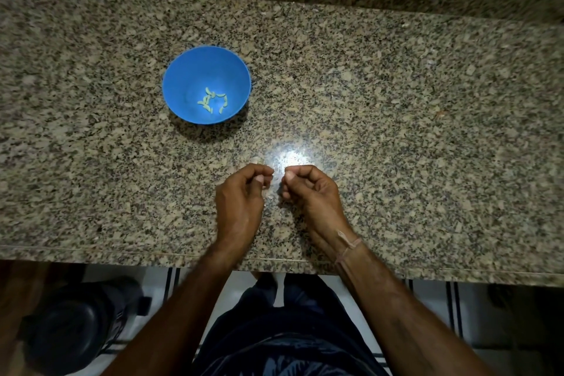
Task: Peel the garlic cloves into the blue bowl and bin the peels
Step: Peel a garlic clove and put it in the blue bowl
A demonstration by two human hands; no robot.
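Both hands work over the table (396, 131), near the middle of its front edge, fingertips almost meeting, a pose we judge suited to picking skin from a clove. On the left hand (241, 192) and right hand (311, 189) the fingers curl, thumb against forefinger; what they pinch, if anything, we cannot tell. The blue bowl (189, 76), left of centre, holds peeled cloves (213, 100) clear of the peeling.
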